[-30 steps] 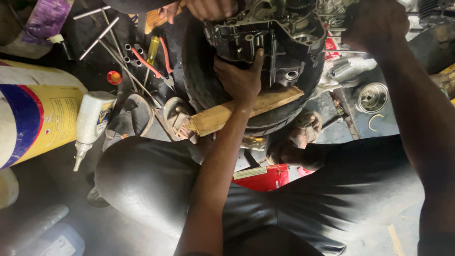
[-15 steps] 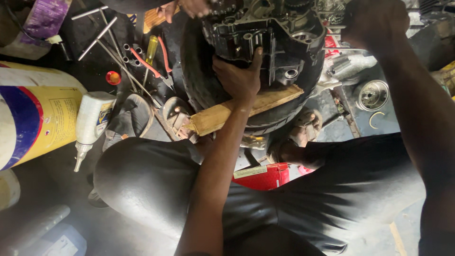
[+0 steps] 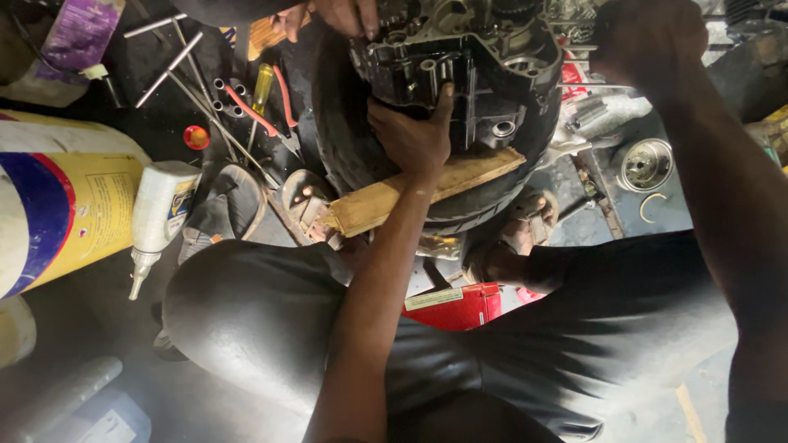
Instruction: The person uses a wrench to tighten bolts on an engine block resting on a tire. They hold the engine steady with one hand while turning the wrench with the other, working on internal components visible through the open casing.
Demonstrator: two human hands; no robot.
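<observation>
A dark metal engine case point(image 3: 484, 78) rests on a black tyre point(image 3: 349, 143), with a wooden plank point(image 3: 427, 193) under its near side. My left hand point(image 3: 410, 135) presses flat against the case's near wall, fingers spread on it. My right hand point(image 3: 648, 41) is up at the case's far right edge, fingers curled; what it grips is hidden. Another person's hand point(image 3: 336, 16) reaches onto the case from the top.
Left of the tyre lie T-handle wrenches point(image 3: 168, 61), red-handled pliers point(image 3: 263, 115) and a yellow screwdriver point(image 3: 261, 90). A white squeeze bottle point(image 3: 156, 213) and a big yellow, blue and red container point(image 3: 57, 201) sit at far left. A red box point(image 3: 460, 308) lies between my knees.
The other person's hand has shifted slightly along the top of the case. My own hands stay where they were.
</observation>
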